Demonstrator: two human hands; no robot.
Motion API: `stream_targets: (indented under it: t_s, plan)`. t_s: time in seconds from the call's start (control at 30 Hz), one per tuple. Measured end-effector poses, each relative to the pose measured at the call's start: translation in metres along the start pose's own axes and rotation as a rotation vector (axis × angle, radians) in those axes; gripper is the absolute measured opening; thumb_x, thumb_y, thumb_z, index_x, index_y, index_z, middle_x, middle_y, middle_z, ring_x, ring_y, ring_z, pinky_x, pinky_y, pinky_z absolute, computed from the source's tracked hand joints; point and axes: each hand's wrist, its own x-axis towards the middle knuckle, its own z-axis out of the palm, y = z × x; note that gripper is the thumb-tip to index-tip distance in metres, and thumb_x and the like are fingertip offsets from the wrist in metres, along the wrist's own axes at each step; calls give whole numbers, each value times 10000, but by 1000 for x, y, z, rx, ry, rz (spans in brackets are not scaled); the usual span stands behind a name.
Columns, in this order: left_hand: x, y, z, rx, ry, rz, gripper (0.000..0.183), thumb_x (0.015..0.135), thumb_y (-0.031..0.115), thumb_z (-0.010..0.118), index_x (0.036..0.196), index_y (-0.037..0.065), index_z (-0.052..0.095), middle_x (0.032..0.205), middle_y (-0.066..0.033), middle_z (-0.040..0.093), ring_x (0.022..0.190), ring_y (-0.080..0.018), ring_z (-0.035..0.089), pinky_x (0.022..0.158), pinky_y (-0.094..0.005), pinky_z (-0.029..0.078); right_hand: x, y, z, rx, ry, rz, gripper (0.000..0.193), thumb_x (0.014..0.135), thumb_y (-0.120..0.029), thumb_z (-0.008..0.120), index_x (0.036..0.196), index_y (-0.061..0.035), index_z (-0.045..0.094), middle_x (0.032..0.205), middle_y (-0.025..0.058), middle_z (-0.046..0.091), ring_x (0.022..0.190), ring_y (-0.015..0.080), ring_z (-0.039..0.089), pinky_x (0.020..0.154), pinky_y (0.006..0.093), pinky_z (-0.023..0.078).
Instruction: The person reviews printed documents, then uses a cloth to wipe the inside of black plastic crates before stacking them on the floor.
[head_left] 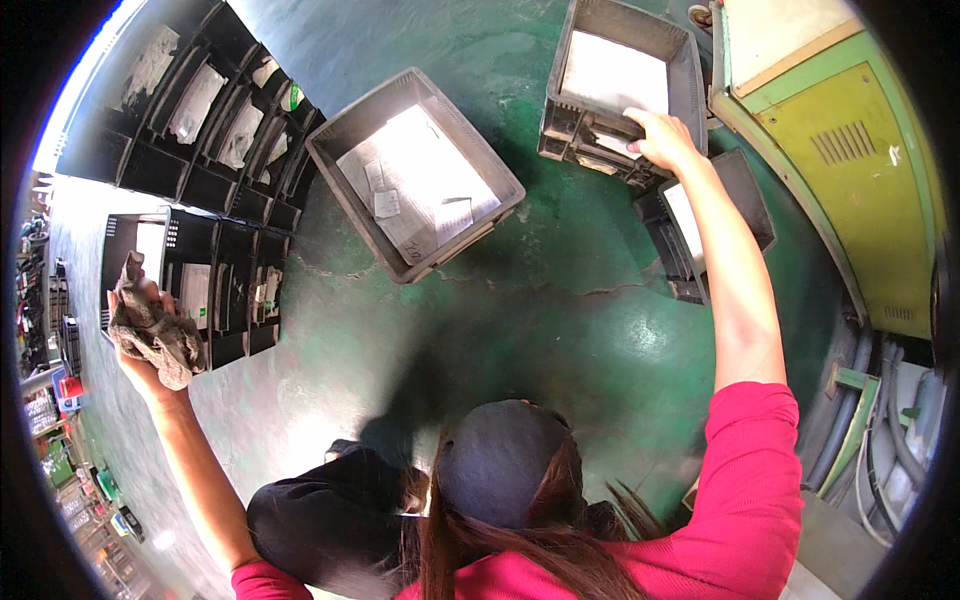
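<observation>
My left hand holds a crumpled brown rag, its fingers partly hidden by the cloth. The rag lies against the end of a black crate stack on the left. At the upper right, my right hand grips the near rim of a dark plastic crate, fingertips at its edge. A white sheet covers the bottom of that crate. Below my right forearm stands another dark crate, partly hidden by the arm.
A grey crate with papers inside sits on the green floor ahead. Taller stacked black crates stand at the far left. A yellow-green metal cabinet is on the right, with pipes below it.
</observation>
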Motion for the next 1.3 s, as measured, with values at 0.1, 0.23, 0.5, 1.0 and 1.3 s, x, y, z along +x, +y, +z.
stream_targets:
  t_s: [0.1,0.23,0.5,1.0,1.3]
  plan:
    - [0,1,-3,1,-21,-10,328,931,377,408,1039,118,577,942,-63,634,768,-215,574,679,-343,482,-10,-1,7,16,-2,21,549,662,-196,721,1178,-177,538,1026,167,618,995,324,576,843,430,453]
    - [1,-4,0,11,-27,-31,336,930,385,407,1060,127,578,952,-57,637,786,-210,583,684,-330,486,-9,-1,5,38,-23,111,578,673,-244,718,1207,-187,502,1108,136,590,1054,328,542,872,431,427]
    - [-2,2,-3,-2,-69,11,366,934,392,391,1081,106,566,966,-51,634,815,-202,573,711,-318,475,4,-6,21,-65,-102,123,593,744,-305,675,1263,-151,434,1173,138,555,1106,311,513,924,420,416]
    - [1,9,-39,-43,-182,-3,367,938,361,390,1146,97,539,1036,-73,616,893,-213,551,754,-333,445,-210,83,128,345,-69,565,569,794,-438,600,1157,-5,534,1095,193,594,1013,302,576,878,373,436]
    - [32,-20,-6,-129,-669,-91,444,954,358,329,1283,71,409,1130,-121,574,976,-246,548,789,-366,487,-249,-49,155,866,-111,303,339,784,-228,637,1096,-104,599,1011,111,639,944,287,607,801,370,478]
